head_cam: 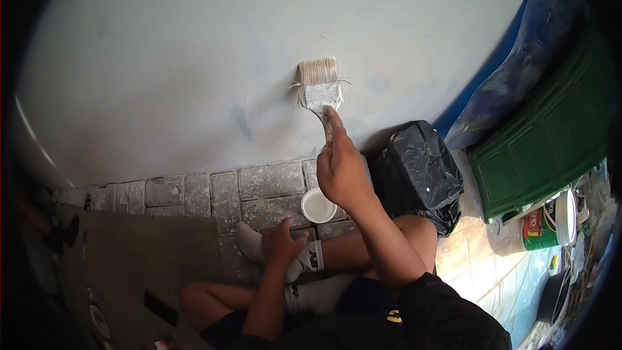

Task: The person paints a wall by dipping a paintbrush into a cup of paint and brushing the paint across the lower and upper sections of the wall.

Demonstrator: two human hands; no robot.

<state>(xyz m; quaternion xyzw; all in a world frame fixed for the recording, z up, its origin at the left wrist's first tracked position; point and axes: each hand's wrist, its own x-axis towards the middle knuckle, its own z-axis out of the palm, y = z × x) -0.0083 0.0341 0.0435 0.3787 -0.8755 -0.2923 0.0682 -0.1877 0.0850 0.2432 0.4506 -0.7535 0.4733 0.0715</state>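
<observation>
My right hand (344,172) grips the wooden handle of a wide flat paintbrush (320,91). Its pale bristles point up against the white wall (184,68), and dried white paint coats the ferrule. A few stray bristles stick out at both sides. My left hand (284,243) rests over my sock-covered foot (250,243), thumb and fingers apart, holding no tool. Just below the brush hand, a small white plastic tub (319,205) stands on the grey paving bricks (272,181), partly hidden by that hand. Bluish-grey patches mark the wall's lower part.
A black plastic-wrapped bundle (423,170) stands against the wall at right, beside a green plastic panel (539,141). Further right is a paint bucket (549,221). A dark phone-like slab (161,308) lies on the brown mat (146,253). Another person's leg (34,216) shows at far left.
</observation>
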